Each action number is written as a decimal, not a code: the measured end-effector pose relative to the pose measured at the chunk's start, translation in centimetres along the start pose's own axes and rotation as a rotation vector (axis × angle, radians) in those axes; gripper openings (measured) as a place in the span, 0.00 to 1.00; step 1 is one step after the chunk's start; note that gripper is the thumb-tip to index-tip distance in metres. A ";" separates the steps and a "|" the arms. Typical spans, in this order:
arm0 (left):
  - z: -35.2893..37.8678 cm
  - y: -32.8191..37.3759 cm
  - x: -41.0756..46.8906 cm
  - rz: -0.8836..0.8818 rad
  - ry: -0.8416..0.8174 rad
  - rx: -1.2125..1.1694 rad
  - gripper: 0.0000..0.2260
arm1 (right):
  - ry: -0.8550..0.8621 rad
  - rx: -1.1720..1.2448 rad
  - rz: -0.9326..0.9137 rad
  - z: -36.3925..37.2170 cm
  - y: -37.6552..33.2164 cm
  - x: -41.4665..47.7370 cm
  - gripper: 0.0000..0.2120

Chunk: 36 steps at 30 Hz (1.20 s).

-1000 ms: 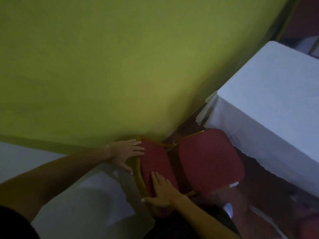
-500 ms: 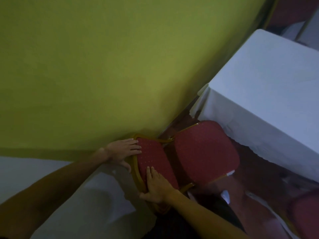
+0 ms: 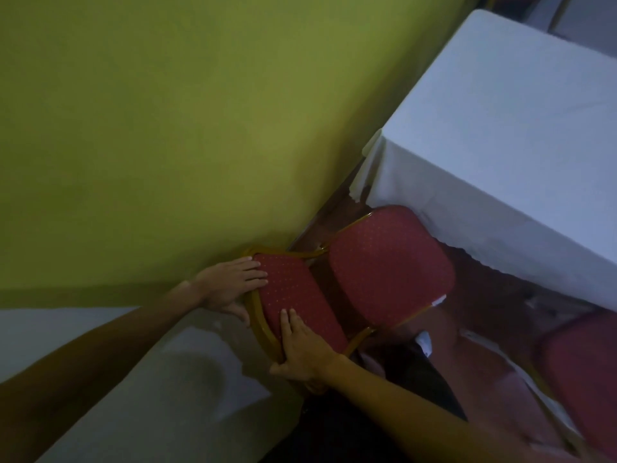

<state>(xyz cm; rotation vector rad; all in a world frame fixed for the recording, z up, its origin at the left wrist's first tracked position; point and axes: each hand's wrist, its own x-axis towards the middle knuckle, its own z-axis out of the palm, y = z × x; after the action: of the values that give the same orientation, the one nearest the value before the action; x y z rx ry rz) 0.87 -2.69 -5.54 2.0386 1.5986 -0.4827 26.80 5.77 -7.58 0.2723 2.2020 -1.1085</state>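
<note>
- Chair [image 3: 334,289], one: red upholstery with a fine pale dot pattern, gold-coloured frame; stood at lower centre of the frame, close against the wall.
- Backrest [image 3: 293,295]: seen from above, held at both ends.
- Left hand [image 3: 227,285]: clamped on the backrest's upper end, fingers on the red pad, thumb behind the frame.
- Right hand [image 3: 303,349]: clamped on the lower end, fingers flat on the pad, thumb hooked round the gold rail.
- Seat [image 3: 390,265]: right of the backrest, its far edge just beside the table.
- Table [image 3: 517,145]: white cloth, upper right.
- Wall [image 3: 167,128]: olive green, upper left.
- Second red chair [image 3: 581,362]: lower right, partly cut off.
</note>
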 end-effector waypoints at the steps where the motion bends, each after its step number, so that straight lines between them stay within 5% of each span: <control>1: 0.0 0.0 0.1 -0.007 -0.001 -0.005 0.48 | 0.009 0.003 -0.004 0.0 0.0 -0.1 0.54; 17: -0.6 3.5 -0.2 -0.108 -0.130 0.113 0.50 | -0.008 0.035 -0.013 1.6 0.2 -2.5 0.50; 36: -1.2 18.8 3.6 -0.282 -0.191 0.063 0.53 | -0.025 -0.005 -0.052 4.6 8.6 -14.1 0.47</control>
<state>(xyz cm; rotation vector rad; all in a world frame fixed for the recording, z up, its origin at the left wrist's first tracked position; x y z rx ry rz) 19.93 -2.61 -3.42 1.7558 1.7780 -0.8137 43.60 8.96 -6.11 0.1988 2.2007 -1.1290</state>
